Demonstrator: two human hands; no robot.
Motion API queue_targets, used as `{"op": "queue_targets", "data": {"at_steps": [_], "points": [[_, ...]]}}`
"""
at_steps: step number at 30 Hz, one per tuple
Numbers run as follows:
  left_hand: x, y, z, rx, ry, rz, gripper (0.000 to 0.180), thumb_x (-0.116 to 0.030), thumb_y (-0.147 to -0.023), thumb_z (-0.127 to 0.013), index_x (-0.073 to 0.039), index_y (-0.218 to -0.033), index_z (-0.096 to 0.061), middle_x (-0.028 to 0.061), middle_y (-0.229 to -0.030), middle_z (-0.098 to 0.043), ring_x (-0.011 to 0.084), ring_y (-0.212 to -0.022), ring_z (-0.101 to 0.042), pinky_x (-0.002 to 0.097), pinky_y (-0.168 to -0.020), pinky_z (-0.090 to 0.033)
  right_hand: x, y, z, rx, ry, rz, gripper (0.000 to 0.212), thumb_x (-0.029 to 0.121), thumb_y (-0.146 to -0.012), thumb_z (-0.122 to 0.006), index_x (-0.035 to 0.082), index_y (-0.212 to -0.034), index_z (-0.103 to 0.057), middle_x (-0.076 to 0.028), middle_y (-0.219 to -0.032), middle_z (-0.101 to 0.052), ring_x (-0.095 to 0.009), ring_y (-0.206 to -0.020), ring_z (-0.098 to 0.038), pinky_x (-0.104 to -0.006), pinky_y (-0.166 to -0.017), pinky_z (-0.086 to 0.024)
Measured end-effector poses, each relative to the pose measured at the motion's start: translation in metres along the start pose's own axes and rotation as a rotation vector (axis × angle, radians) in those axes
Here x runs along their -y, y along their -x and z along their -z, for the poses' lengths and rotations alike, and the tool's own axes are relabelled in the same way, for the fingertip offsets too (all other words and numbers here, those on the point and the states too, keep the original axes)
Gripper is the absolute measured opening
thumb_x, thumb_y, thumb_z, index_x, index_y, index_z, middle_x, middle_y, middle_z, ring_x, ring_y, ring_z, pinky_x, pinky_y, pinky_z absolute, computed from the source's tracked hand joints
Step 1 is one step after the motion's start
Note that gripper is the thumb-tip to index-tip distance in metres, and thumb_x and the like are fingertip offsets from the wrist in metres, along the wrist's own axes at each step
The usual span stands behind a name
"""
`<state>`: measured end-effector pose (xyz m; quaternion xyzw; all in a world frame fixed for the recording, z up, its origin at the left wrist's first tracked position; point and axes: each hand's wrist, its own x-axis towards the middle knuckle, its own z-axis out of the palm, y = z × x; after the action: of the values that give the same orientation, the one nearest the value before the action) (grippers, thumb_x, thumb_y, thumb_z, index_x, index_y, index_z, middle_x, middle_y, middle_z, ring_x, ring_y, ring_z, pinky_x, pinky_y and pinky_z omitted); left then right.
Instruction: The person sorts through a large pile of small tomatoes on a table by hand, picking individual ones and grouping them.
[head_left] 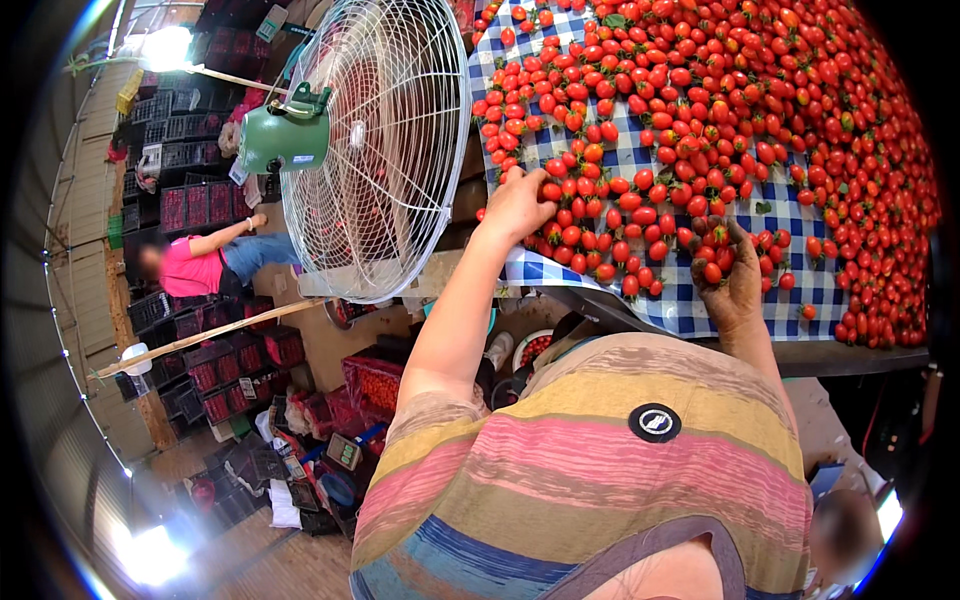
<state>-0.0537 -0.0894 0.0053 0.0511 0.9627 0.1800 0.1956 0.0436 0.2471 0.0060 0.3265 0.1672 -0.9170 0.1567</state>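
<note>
Striped shirt (pixel 600 440) sits just beside the near edge of the desk (pixel 825 357), where red tomatoes (pixel 840 110) crowd a checked cloth (pixel 690 312), gaps showing. The right hand (pixel 735 285) has its grip cupped around tomatoes; whether the left hand's (pixel 513 207) grip, near the cloth's left edge, is closed, I cannot tell.

The person wears a shirt (pixel 600 475) with wide, uneven stripes of yellow, pink, brown and blue. The left sleeve (pixel 428 428) is short. There is one round dark badge (pixel 655 422) with white emblem; the neckband (pixel 728 556) is greyish purple.
</note>
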Motion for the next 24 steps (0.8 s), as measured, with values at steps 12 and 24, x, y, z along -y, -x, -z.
{"op": "queue_targets", "data": {"at_steps": [12,24], "points": [[-0.072,0.018,0.022,-0.120,0.580,-0.225,0.030,-0.015,-0.088,-0.074,-0.001,-0.112,-0.066,0.0069,-0.100,-0.066,0.0149,-0.089,-0.066,0.0282,-0.078,-0.055,-0.011,0.006,-0.022,0.009,-0.009,-0.096,0.036,0.036,-0.100,-0.059,0.007,-0.122,-0.062,-0.013,-0.123,-0.066,-0.030,-0.110,-0.066,-0.0484,-0.091,-0.058],[-0.060,-0.047,-0.009,-0.201,-0.071,-0.319,0.039,-0.020,-0.084,-0.074,-0.014,-0.121,-0.063,0.0197,-0.112,-0.058,0.0396,-0.100,-0.064,0.0463,-0.084,-0.055,-0.006,0.001,-0.005,0.237,-0.070,-0.193,0.040,0.042,-0.099,-0.058,0.008,-0.122,-0.062,-0.013,-0.125,-0.066,-0.029,-0.108,-0.068,-0.0416,-0.076,-0.061]]}}
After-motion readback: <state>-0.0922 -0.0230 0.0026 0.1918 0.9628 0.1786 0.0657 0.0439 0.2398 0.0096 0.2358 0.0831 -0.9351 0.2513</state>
